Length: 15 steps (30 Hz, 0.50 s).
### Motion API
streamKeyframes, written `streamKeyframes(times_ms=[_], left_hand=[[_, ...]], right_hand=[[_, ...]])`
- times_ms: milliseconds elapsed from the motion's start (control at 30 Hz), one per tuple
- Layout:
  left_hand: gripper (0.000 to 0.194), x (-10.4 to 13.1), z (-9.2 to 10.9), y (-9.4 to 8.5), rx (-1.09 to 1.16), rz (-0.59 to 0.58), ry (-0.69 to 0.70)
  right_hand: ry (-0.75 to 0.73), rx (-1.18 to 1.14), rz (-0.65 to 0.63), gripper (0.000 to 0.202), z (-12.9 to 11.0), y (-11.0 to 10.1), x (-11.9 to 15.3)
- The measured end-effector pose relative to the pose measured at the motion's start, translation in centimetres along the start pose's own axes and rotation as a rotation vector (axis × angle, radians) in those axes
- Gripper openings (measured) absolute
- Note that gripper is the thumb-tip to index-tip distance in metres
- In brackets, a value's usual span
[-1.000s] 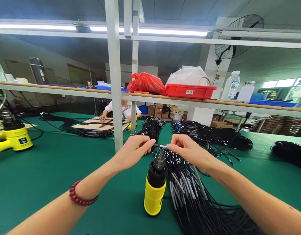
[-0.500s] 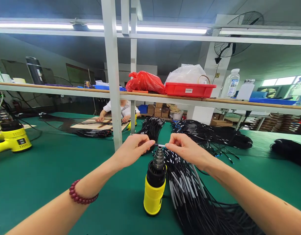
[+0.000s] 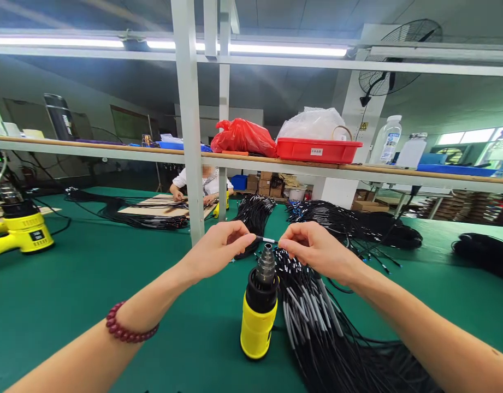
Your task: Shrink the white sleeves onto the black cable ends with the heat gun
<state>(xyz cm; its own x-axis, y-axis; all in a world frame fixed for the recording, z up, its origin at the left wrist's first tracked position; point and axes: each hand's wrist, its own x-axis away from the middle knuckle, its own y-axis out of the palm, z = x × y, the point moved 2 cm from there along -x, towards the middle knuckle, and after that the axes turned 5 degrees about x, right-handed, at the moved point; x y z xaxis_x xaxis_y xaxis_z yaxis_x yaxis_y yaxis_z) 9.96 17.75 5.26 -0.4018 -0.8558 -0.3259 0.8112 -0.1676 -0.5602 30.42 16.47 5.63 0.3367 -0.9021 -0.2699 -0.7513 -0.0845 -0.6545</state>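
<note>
Holding a short piece of thin black cable [image 3: 258, 238] with a white sleeve [image 3: 268, 240] level across the top of an upright yellow heat gun [image 3: 259, 325] looks to be the step in hand. The left hand [image 3: 218, 248] pinches one end between thumb and fingers; the right hand [image 3: 317, 254] has its fingertips closed on the other. The sleeve lies between them, just above the nozzle [image 3: 266, 270]; whether hot air is blowing cannot be told.

The gun stands toward the near edge of the green counter [image 3: 173, 316]. Just to its right, a bundle of cables [image 3: 312, 311] with grey and white sleeves runs toward the counter's near right corner. A second heat gun [image 3: 28, 232] stands toward the left edge, and a co-worker's hand [image 3: 177, 195] shows at the far edge.

As I judge it, the next move calls for a light, even pull at both ends, the sleeve centred over the nozzle's mouth, and fingertips clear of the metal.
</note>
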Motion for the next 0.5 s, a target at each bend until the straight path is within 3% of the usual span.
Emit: streamKeyframes(times_ms=[167,500], left_hand=[[0.055,-0.07,-0.33,0.21,-0.043,-0.035,-0.027],[0.027,-0.18,-0.05,0.46,-0.007,0.011,0.035]], right_hand=[[-0.025,0.008,-0.011,0.016,-0.02,0.28,-0.06],[-0.011,0.066,0.027,0.016,0.51,0.03,-0.20]])
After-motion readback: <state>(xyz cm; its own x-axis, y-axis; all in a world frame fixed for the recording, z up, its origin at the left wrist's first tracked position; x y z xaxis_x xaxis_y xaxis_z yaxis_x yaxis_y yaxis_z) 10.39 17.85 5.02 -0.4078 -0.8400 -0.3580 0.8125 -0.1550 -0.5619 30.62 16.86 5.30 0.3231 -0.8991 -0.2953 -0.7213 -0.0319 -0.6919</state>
